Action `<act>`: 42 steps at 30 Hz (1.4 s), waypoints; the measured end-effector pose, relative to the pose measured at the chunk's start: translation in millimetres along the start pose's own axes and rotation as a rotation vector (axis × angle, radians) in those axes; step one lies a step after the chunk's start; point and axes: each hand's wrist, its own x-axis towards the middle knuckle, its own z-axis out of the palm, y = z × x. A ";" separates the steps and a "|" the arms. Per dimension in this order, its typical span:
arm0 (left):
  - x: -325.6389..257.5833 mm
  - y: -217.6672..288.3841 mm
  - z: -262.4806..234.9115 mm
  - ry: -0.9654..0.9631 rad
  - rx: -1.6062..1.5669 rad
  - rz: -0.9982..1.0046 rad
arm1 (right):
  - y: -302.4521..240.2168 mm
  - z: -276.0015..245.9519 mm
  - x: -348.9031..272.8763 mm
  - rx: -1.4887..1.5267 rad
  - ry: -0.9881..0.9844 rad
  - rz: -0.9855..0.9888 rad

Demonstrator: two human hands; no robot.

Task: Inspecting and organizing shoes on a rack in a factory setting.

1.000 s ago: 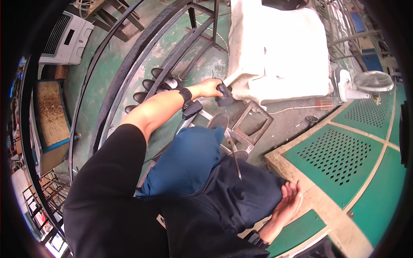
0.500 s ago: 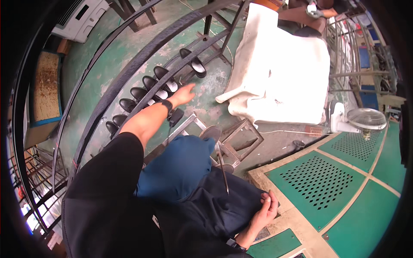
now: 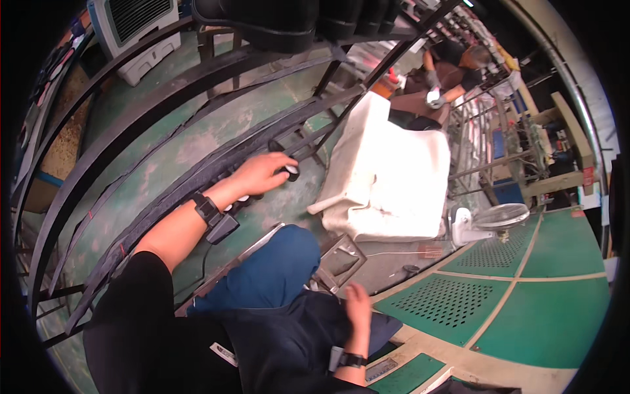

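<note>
My left hand reaches out over the dark metal rack, its fingers stretched to the right and nothing visibly held. Just past its fingertips is a black shoe with a white inside; I cannot tell whether they touch. More shoes in that lower row are mostly hidden behind my forearm and the rails. On a higher rail, black shoes stand close in at the top edge. My right hand is raised beside my lap, fingers extended and slightly blurred, holding nothing I can see.
Ahead stands a block draped in white cloth, with a metal frame in front. A white fan and green perforated panels are to the right. Another person sits at the far right. An air cooler stands far left.
The view has tilted up, bringing the higher row of shoes in. My left hand has moved up over the rack. My right hand has lifted from my lap, and its fingers have straightened.
</note>
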 end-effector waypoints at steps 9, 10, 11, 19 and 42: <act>46.3 -92.5 -35.2 0.059 0.336 -0.444 | -63.4 60.1 11.1 -0.605 -0.410 0.361; 51.8 -87.6 -33.7 0.033 0.324 -0.460 | -58.1 52.0 11.8 -0.624 -0.395 0.355; 53.7 -84.4 -32.5 0.008 0.314 -0.483 | -53.5 45.7 11.3 -0.645 -0.388 0.344; 65.4 -56.7 -28.7 0.021 0.341 -0.501 | 54.4 21.2 66.0 -0.646 -0.450 0.176; 51.9 -69.7 -30.9 0.003 0.396 -0.534 | 42.2 8.6 81.7 -0.423 -0.405 0.212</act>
